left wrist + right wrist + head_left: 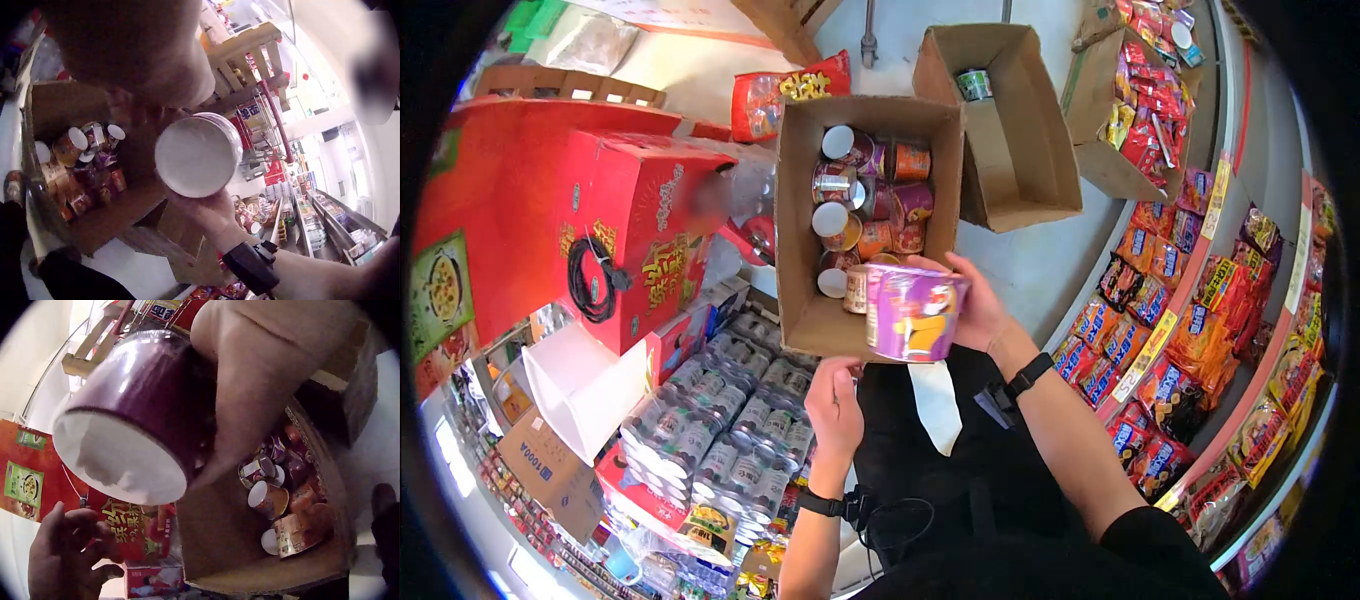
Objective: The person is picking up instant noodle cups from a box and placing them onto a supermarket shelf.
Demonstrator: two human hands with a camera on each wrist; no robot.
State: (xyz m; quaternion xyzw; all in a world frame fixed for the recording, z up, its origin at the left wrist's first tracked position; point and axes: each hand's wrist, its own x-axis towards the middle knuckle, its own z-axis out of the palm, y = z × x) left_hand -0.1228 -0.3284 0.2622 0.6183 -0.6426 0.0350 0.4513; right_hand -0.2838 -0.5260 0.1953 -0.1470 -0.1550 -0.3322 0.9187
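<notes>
My right hand [982, 308] grips a purple instant noodle cup [913, 318] by its side, over the near edge of an open cardboard box [805, 322]. The cup's white underside [192, 157] faces the left wrist camera. Inside the box lie several more noodle cups, among them an orange cup [912, 162], most tipped on their sides with white ends showing. Left of the held cup, my left hand [835, 408] hovers near the box's near corner, fingers loosely bent and holding nothing. The right wrist view shows this left hand [72, 553] apart from the cup.
A second cardboard box [1025, 150] stands beyond, with one green cup [974, 85] inside. Farther right are a box of red packets [1145, 130] and shelves of bagged noodles [1160, 390]. To the left stand a red carton [650, 230] and shrink-wrapped cans [720, 400].
</notes>
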